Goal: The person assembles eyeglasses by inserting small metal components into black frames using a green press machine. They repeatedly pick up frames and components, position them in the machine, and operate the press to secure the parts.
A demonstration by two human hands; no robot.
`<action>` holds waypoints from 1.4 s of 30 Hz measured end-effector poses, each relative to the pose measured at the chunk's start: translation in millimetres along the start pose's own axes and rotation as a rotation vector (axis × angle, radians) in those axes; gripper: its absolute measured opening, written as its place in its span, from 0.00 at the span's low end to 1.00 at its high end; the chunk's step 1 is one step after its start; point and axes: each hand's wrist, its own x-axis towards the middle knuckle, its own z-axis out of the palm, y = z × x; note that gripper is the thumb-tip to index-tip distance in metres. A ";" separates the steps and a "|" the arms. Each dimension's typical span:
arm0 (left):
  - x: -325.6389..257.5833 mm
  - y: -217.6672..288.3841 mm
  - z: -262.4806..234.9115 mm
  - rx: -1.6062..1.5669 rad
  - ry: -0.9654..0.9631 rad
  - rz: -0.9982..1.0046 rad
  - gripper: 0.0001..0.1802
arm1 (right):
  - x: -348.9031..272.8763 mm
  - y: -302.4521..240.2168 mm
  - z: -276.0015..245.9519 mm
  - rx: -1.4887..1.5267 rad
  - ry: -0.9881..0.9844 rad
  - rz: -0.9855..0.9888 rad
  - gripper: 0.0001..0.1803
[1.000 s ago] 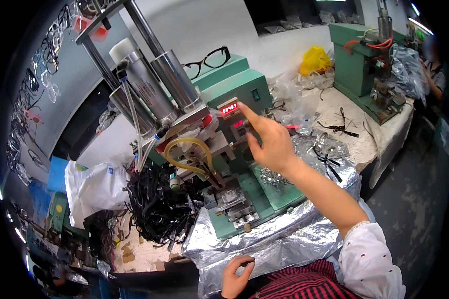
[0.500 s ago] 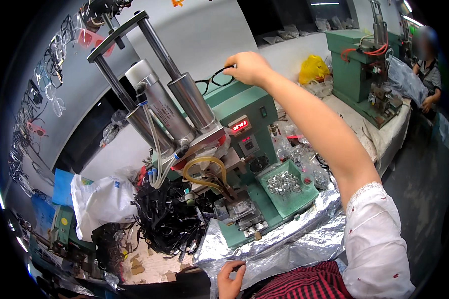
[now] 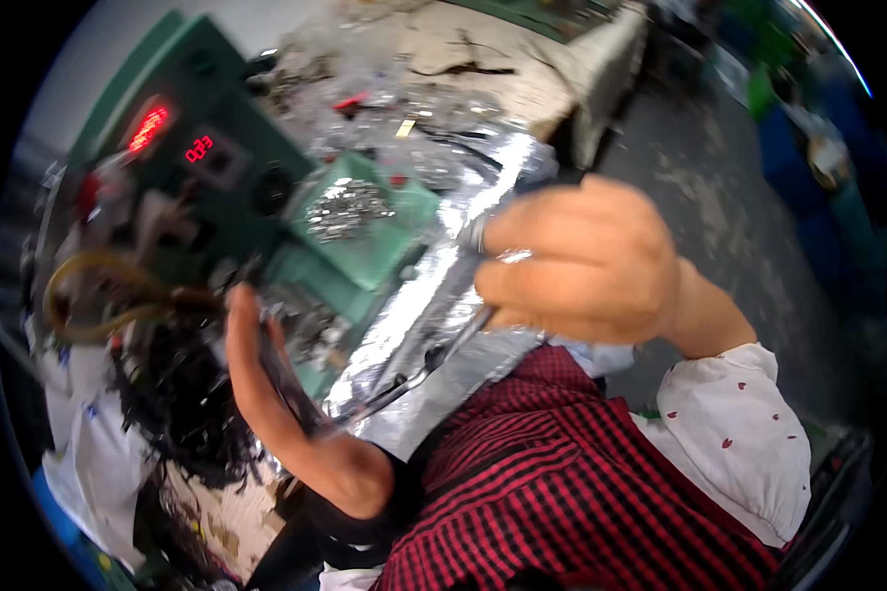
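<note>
My right hand (image 3: 586, 264) is closed, its fingers wrapped round one end of a pair of eyeglasses (image 3: 422, 369). The eyeglasses are smeared by motion; their dark rim stretches from the fingers down to the lower left, across my left forearm. Up at the green press (image 3: 222, 123), my left hand (image 3: 244, 330) reaches toward the working area with its fingers pointing away from me. Blur hides whether those fingers hold anything. Small metal fittings (image 3: 348, 209) lie in a green tray (image 3: 404, 236) to the right of that hand.
A tangled heap of black strips (image 3: 182, 394) lies left of the press, beside a white bag (image 3: 94, 473). A yellowish looped tube (image 3: 69, 295) curves near my left hand. Silver foil (image 3: 394, 335) covers the table's near edge. Clear plastic bags (image 3: 384, 118) lie behind the tray.
My right hand has come back from above the press toward my body with the eyeglasses. My left hand has risen from the table's front edge to the press. The view has swung right.
</note>
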 end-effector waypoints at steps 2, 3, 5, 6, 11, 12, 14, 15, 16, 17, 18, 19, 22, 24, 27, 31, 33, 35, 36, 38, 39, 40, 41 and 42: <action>9.3 -1.7 21.3 -0.174 -0.298 -0.090 0.48 | -34.6 -15.5 3.0 0.309 0.061 0.162 0.11; 3.5 -3.3 40.1 -0.296 -0.324 -0.176 0.46 | -48.9 -20.4 3.4 0.472 0.113 0.223 0.11; -6.2 -12.3 71.0 -0.594 -0.353 -0.424 0.41 | -73.9 -22.3 1.0 0.558 0.015 0.420 0.17; -13.9 -18.9 88.7 -0.593 -0.334 -0.483 0.39 | -84.8 -20.2 4.0 0.587 0.096 0.466 0.22; -48.3 -60.4 130.5 -0.540 -0.601 -0.853 0.28 | -141.1 16.3 33.1 0.511 -0.045 0.784 0.26; -49.7 -71.5 136.3 -0.472 -0.700 -0.902 0.25 | -154.4 12.5 39.8 0.905 -0.228 1.110 0.24; -58.6 -84.2 142.4 -0.382 -0.752 -0.713 0.21 | -180.5 16.0 48.9 0.915 -0.450 1.453 0.21; -60.9 -90.0 135.2 -0.138 -0.761 -0.539 0.25 | -194.5 20.9 52.6 0.486 -0.647 1.299 0.19; -63.1 -94.3 124.0 0.039 -0.726 -0.424 0.24 | -209.3 27.1 56.1 0.081 -0.792 1.107 0.17; -62.5 -99.2 110.0 -0.002 -0.758 -0.429 0.23 | -226.5 31.8 59.2 -0.029 -0.976 1.176 0.15; -61.9 -102.8 89.6 0.026 -0.813 -0.523 0.22 | -244.6 35.4 64.5 -0.150 -1.111 1.186 0.14; -63.1 -104.4 72.9 0.009 -0.840 -0.540 0.20 | -260.3 45.0 79.0 -0.264 -1.274 1.223 0.15; -76.4 -97.8 28.4 -0.024 -0.731 -0.411 0.21 | -306.4 73.6 146.0 -0.397 -1.493 0.933 0.13; -83.7 -91.6 0.5 0.017 -0.715 -0.389 0.21 | -342.7 82.4 186.4 -0.172 -1.281 0.800 0.15; -94.1 -79.4 -52.2 0.166 -0.514 -0.410 0.20 | -389.9 84.2 235.5 -0.307 -1.630 0.671 0.25; -84.4 -84.8 -150.5 0.539 -0.035 -0.440 0.08 | -401.2 73.8 221.8 -0.049 -1.710 0.297 0.35; -65.6 -105.6 -190.1 0.642 0.173 -0.448 0.07 | -360.5 67.3 200.4 0.039 -1.933 0.178 0.32; -41.6 -137.1 -207.7 0.741 0.175 -0.271 0.07 | -287.5 64.0 175.9 0.047 -1.875 0.313 0.28; -27.6 -156.3 -210.1 0.797 0.096 -0.245 0.09 | -243.5 61.2 162.9 0.050 -1.825 0.371 0.25; -0.9 -196.3 -203.1 0.990 -0.073 -0.035 0.11 | -152.8 55.1 139.2 0.333 -1.431 0.528 0.20; 12.8 -214.8 -202.9 1.077 -0.188 0.039 0.12 | -110.6 52.3 130.2 0.490 -1.208 0.555 0.17; 24.2 -231.4 -203.9 1.168 -0.303 0.136 0.12 | -75.6 43.6 127.6 0.639 -0.853 0.580 0.13; 32.7 -244.9 -207.7 1.153 -0.420 0.150 0.13 | -45.4 38.9 129.8 0.632 -0.578 0.566 0.11; 39.7 -257.0 -210.7 1.165 -0.585 0.097 0.15 | -21.8 36.9 134.1 0.537 -0.445 0.598 0.11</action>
